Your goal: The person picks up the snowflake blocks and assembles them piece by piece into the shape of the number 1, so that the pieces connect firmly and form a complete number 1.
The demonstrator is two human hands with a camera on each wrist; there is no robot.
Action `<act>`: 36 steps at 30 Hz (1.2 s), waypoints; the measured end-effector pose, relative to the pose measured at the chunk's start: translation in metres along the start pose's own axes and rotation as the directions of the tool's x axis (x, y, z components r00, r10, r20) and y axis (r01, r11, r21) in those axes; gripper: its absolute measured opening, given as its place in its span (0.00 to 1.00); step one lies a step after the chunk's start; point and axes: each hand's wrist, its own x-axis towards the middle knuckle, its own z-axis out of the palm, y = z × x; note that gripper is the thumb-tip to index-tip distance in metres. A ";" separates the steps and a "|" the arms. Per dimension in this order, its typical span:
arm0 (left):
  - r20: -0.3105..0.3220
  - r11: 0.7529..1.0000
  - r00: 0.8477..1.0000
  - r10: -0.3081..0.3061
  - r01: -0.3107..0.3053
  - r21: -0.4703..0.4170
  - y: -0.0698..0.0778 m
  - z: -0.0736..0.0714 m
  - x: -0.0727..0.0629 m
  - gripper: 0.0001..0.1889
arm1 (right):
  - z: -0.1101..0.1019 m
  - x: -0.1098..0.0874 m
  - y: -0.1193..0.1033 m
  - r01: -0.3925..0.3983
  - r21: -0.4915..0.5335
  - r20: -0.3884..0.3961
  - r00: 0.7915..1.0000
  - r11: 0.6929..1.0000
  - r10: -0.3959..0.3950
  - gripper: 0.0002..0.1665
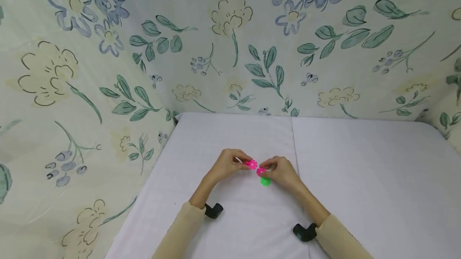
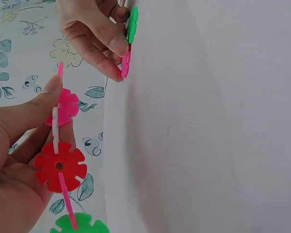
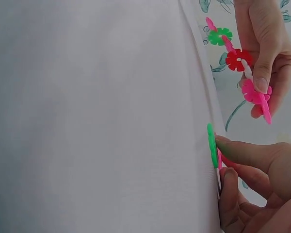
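Observation:
My left hand (image 1: 227, 162) pinches a chain of notched plastic flower discs, slotted into one another, between thumb and fingers. In the left wrist view its pink disc (image 2: 68, 107) is by the thumb, followed by a white disc (image 2: 55, 131) seen edge-on, a red disc (image 2: 60, 166), another pink one and a green disc (image 2: 80, 224). A further pink disc (image 3: 211, 24) is on the chain's far end. Close by on the right, my right hand (image 1: 282, 173) pinches a pink disc (image 1: 260, 171) joined to a green disc (image 1: 265, 181). The two pieces are apart.
Both hands are over a table with a white cloth (image 1: 360, 179), creased by a seam right of centre. Flower-printed fabric (image 1: 223, 51) hangs behind and at the left. Black camera mounts (image 1: 215, 211) stick out at both wrists, by the beige sleeves (image 1: 181, 231).

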 end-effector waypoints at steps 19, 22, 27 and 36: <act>0.007 1.000 1.000 0.015 -0.015 -0.008 0.000 0.000 0.001 0.11 | -0.020 0.000 0.007 -0.040 0.322 0.142 0.990 0.946 -0.006 0.13; 0.007 1.000 1.000 0.015 -0.014 -0.020 0.001 -0.001 0.002 0.11 | -0.023 -0.002 0.006 0.000 0.361 0.107 0.993 0.933 -0.042 0.15; 0.008 0.999 1.000 0.008 -0.008 -0.031 0.002 -0.001 0.002 0.10 | -0.027 -0.007 0.004 0.050 0.406 0.065 0.994 0.912 -0.083 0.18; 0.013 0.999 1.000 0.017 -0.016 -0.044 0.006 -0.003 0.003 0.11 | -0.024 -0.014 0.000 0.141 0.451 -0.021 0.989 0.881 -0.148 0.17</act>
